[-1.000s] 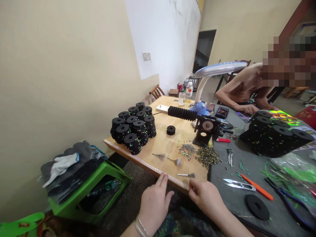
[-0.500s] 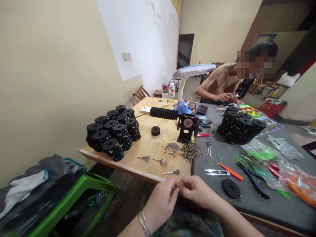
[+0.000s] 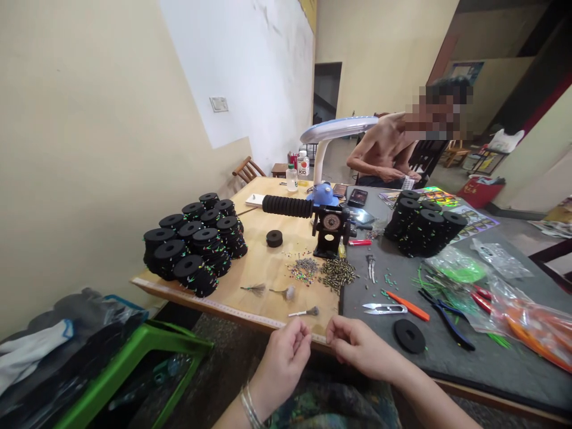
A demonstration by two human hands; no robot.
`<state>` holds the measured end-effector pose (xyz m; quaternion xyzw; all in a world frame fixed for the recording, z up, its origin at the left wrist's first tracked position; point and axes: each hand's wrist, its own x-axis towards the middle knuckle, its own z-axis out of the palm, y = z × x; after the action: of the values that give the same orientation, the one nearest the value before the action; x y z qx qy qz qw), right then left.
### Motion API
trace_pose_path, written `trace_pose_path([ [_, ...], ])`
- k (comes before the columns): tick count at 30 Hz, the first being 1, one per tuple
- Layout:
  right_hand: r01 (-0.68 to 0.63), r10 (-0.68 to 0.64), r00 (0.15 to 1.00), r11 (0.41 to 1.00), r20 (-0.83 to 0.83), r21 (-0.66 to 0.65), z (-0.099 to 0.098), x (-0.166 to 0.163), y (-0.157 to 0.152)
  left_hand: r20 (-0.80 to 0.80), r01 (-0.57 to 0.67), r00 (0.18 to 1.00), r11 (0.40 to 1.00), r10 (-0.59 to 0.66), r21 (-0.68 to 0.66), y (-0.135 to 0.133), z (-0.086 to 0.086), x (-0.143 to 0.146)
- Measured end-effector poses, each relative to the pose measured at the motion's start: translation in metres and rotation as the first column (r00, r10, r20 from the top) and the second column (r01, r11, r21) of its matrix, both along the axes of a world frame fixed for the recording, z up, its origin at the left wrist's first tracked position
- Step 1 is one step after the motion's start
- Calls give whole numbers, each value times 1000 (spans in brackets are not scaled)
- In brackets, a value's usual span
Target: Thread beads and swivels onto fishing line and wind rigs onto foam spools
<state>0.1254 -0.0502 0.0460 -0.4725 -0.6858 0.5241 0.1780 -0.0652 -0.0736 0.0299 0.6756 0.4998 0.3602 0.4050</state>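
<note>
At the table's front edge, my left hand (image 3: pixel 285 361) has its fingers curled together, a bracelet on its wrist. My right hand (image 3: pixel 360 348) faces it with thumb and forefinger pinched. A small gap lies between them; anything in either pinch is too fine to make out. Just beyond lie a white-stemmed bristle tuft (image 3: pixel 304 311) and two more tufts. Behind these are a pile of dark metallic beads (image 3: pixel 338 274) and a black device with a foam-covered roller (image 3: pixel 288 207). Right of my right hand are a black foam disc (image 3: pixel 409 336) and thread snips (image 3: pixel 385 308).
Stacks of black foam spools (image 3: pixel 196 238) stand at left, more spools (image 3: pixel 420 226) at right. Pliers (image 3: pixel 447 319), an orange-handled tool (image 3: pixel 407 305) and plastic bags (image 3: pixel 531 316) lie on the grey mat. A lamp (image 3: pixel 320 173) stands behind; across the table sits another person (image 3: pixel 379 155).
My hands have moved apart, opening a small gap between them. The view has shifted slightly. The other person's hands are lower and now hold a small white sheet-like thing.
</note>
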Motion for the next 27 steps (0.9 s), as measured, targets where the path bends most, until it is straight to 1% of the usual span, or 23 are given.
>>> trace_pose_path([
  [2,13,-14,1000,997,11,74,-2,0,-2,29,-11,1000,1000,12,-8,0,-1,0],
  [5,20,-35,996,983,78,183,-2,-1,-3,54,-34,998,999,34,-14,-1,-2,-1],
  [8,24,-57,991,967,122,252,0,-3,-3,53,-45,998,999,45,-16,-3,-1,0],
  [15,28,-87,979,953,185,301,1,-3,-2,78,-58,995,998,60,-27,-3,2,0],
  [22,26,-85,982,944,166,329,1,-4,-2,77,-38,996,998,42,-47,-3,-4,2],
  [27,18,-103,971,932,217,363,1,-7,-2,112,-26,993,998,33,-65,-6,-6,7],
])
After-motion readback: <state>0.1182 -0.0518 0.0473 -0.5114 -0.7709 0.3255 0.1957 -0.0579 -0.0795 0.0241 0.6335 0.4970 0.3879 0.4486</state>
